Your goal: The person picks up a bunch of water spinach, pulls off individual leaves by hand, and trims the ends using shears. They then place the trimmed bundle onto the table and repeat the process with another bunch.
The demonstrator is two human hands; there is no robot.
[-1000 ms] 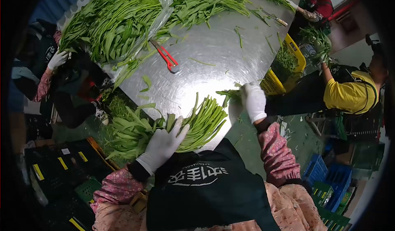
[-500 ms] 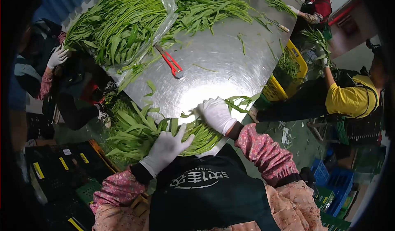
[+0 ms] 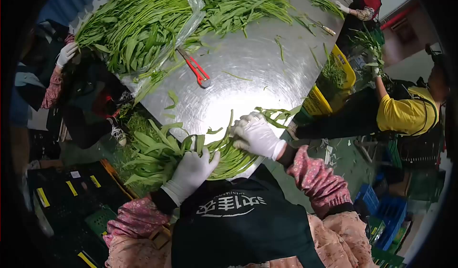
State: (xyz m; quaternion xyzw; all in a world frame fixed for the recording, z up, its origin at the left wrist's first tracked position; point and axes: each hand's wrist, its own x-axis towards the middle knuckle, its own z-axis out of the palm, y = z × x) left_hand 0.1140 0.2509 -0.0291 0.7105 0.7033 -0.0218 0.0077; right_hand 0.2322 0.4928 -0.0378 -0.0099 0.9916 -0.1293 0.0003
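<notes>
One leafy green bunch of long, slender stems (image 3: 234, 162) lies gathered at the shiny steel table (image 3: 257, 63)'s near edge, a larger green heap (image 3: 143, 34) lying beyond, as the left hand (image 3: 191, 173), white-gloved, rests on it, fingers parted, and the right hand (image 3: 259, 136) curls over its stems, exact grip hidden.

The middle of the desk (image 3: 253, 60) is passable, with the red-handled knife (image 3: 197, 69) and heaped greens (image 3: 138, 31) blocking its far left.
</notes>
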